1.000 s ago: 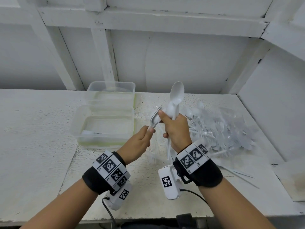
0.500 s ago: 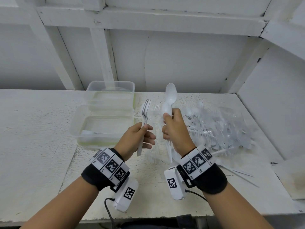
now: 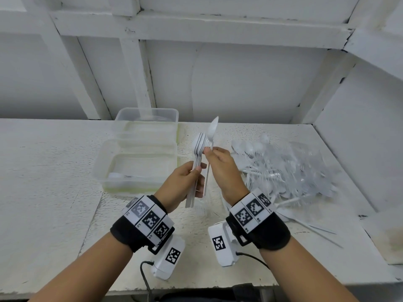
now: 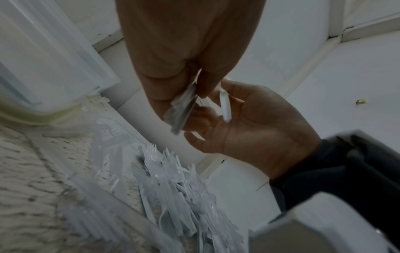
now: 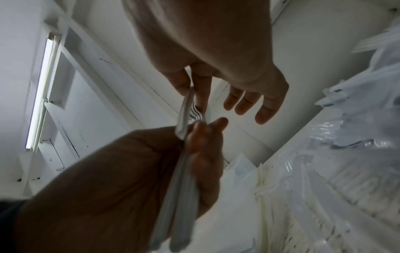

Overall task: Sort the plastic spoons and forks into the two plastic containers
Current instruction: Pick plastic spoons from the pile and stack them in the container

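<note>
**Both hands up, forks on the left, a spoon on the right**

Your left hand [image 3: 183, 184] is curled around a small bundle of white plastic forks [image 3: 197, 162], thumb pressed across the handles, with the tines up and the handle ends sticking out below your palm. In the right wrist view the same bundle [image 5: 184, 167] runs up through your fist, and the tines show just past your thumb.

Your right hand [image 3: 222, 168] sits just beside it, pinching the neck of a single white plastic spoon [image 3: 212, 130] between thumb and forefinger. The bowl points up and stands a little higher than the fork tines; the handle hangs down between your two hands. Your other three right fingers [image 5: 249, 102] are held loose and slightly apart, touching nothing. The spoon and the fork bundle are very close at the top; whether they touch cannot be told.

Both hands are raised above the rough white tabletop [image 3: 54, 192]. To your left on it stand two clear rectangular plastic containers, end to end. The nearer container [image 3: 102, 177] holds a few white pieces lying at its front; they are too faint to tell apart. The farther container [image 3: 174, 114] sits behind it against the wall, and its contents cannot be made out.

To your right lies a loose heap of white plastic cutlery mixed with clear wrapping [image 3: 290, 173], spoon bowls visible at its far edge. A few stray handles [image 3: 316, 229] trail off toward you.
</note>
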The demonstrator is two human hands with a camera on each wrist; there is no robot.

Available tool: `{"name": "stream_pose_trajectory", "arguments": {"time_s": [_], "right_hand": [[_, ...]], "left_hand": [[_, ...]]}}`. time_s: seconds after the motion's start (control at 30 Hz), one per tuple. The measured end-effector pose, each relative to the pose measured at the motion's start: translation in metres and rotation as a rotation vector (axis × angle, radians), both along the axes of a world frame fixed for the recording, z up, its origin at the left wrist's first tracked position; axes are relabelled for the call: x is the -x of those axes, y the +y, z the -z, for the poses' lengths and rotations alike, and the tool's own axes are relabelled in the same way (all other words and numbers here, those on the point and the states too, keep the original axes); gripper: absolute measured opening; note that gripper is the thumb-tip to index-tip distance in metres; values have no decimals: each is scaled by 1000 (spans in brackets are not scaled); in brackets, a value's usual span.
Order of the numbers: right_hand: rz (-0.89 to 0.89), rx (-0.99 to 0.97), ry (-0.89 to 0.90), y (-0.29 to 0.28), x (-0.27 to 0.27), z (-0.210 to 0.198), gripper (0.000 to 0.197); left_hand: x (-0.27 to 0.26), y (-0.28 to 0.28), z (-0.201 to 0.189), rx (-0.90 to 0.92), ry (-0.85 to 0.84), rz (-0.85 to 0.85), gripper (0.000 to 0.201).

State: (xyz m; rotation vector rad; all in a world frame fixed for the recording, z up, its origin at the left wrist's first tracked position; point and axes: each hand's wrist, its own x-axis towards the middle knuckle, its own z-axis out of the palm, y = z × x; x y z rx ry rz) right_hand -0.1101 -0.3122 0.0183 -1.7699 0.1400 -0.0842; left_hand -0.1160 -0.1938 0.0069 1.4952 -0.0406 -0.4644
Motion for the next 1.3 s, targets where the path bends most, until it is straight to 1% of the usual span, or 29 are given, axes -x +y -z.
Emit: {"name": "stream_pose_trajectory", "arguments": {"time_s": [0.07,0.17,0.2,0.3,0.33,0.4,0.57,0.67,0.73,0.8,0.87,0.93,1.0,1.07,1.1,1.2,1.23,1.3], "right_hand": [[16,32,-19,0,3,-3,35],[58,10,-22,-4,5,-4,33],[56,32,-25,-6,5,-4,30],[25,141,-32,-6,10,-1,11],[11,172,-42,-4,12,0,8],[5,221,-76,-1,14,4,7],[66,242,-117,5,13,13,9],[68,259,-138,6,13,11,17],[59,199,-130,8,12,10,23],[44,119,-142,10,11,11,27],[28,102,-152,10,10,12,35],[12,107,-150,11,10,15,32],[18,58,-160,13,11,15,28],[22,7,-156,14,11,14,32],[2,6,-146,13,12,11,37],[-90,42,-142,3,12,7,64],[-112,60,-144,0,11,8,66],[-130,99,-149,1,8,11,57]], "left_hand": [[-1,2,1,-36,11,-20,19],[-3,4,3,-35,44,-53,20],[-3,4,3,-24,52,-66,20],[-3,5,1,52,64,-81,21],[-4,5,1,76,73,-78,21],[-5,4,2,99,84,-66,21],[-4,2,0,118,54,-37,29],[-3,2,-3,114,32,-16,27],[-5,3,-4,124,42,-7,23],[-7,4,-5,143,65,8,24],[-7,5,-6,175,87,28,23],[-7,6,-7,214,108,48,21],[-8,8,-8,249,123,75,22],[-10,9,-8,275,137,103,25],[-11,10,-9,284,143,118,27],[-14,12,-10,282,161,164,38],[-15,13,-10,273,165,174,38],[-17,14,-10,263,168,160,37]]}}
